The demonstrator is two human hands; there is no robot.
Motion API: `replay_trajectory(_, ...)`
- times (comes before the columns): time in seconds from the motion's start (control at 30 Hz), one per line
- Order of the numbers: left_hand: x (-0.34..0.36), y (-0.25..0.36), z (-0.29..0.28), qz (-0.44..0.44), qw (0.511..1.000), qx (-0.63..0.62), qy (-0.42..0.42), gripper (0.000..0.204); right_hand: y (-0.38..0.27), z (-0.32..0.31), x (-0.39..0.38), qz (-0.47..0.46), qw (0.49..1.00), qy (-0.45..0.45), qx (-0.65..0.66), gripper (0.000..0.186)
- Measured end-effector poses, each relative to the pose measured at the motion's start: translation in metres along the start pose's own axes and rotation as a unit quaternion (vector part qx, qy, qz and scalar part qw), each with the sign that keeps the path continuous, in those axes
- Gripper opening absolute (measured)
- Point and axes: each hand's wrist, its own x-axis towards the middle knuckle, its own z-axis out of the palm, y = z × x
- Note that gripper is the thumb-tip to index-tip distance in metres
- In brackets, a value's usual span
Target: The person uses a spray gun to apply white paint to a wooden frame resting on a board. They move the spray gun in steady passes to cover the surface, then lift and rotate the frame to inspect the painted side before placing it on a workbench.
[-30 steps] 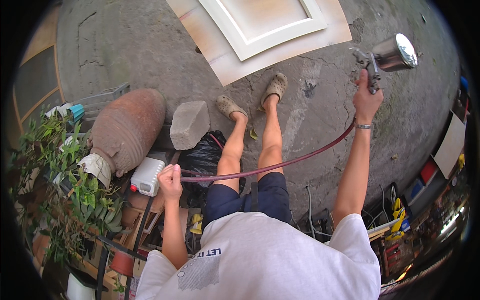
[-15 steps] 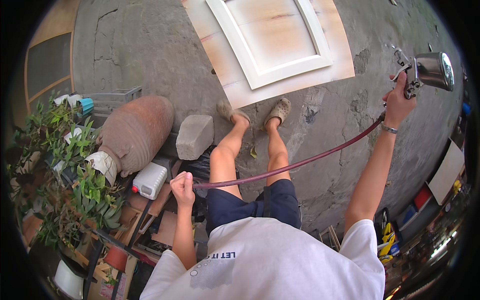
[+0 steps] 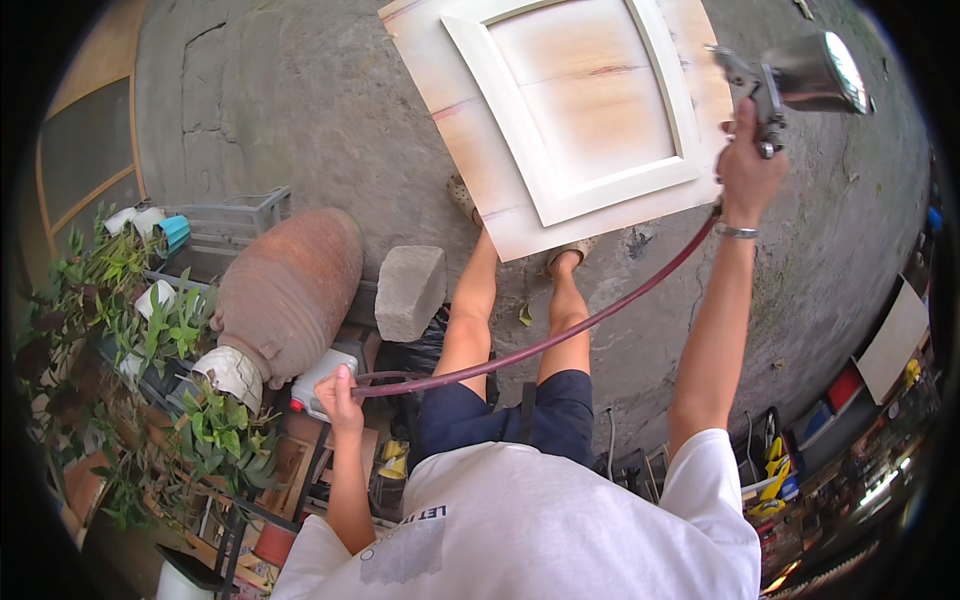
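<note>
My right hand [image 3: 750, 178] grips a metal spray gun [image 3: 768, 98] with a silver paint cup [image 3: 818, 74]. The gun's nose points left, toward a white frame [image 3: 560, 205] that lies on a larger board [image 3: 490, 225] tinged with white and tan. A dark red hose [image 3: 560, 345] runs from below the gun down and left across my legs. My left hand [image 3: 339, 398] is closed round the hose near its left end, where it doubles back. The trigger is partly hidden by my right fingers.
To the left lie a large clay jar [image 3: 290, 285], a concrete block [image 3: 411, 292], a whitish jug [image 3: 330, 375] and leafy plants [image 3: 190, 330]. At the lower right, tools and a pale panel [image 3: 893, 342] line the edge. The concrete floor [image 3: 320, 110] is cracked.
My right hand and the spray gun have moved left and upward, closer to the frame. My left hand has shifted slightly left and down with the hose. The view has also shifted.
</note>
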Motion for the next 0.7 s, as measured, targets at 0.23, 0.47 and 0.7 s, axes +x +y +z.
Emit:
replay_trajectory(0.23, 0.034, -0.005, -0.040, 0.001, 0.999, -0.009, 0.040, 0.050, -0.031, 0.053, -0.071, 0.005, 0.990, -0.141, 0.024, 0.025)
replay_trajectory(0.47, 0.051, -0.002, -0.047, -0.021, 0.999, -0.015, 0.046, 0.051, -0.066, 0.071, -0.113, -0.022, 0.969, -0.241, 0.058, 0.018)
replay_trajectory(0.7, 0.064, 0.003, -0.044, -0.003, 0.999, -0.019, 0.026, 0.052, -0.106, 0.075, -0.112, -0.037, 0.939, -0.325, 0.108, 0.013)
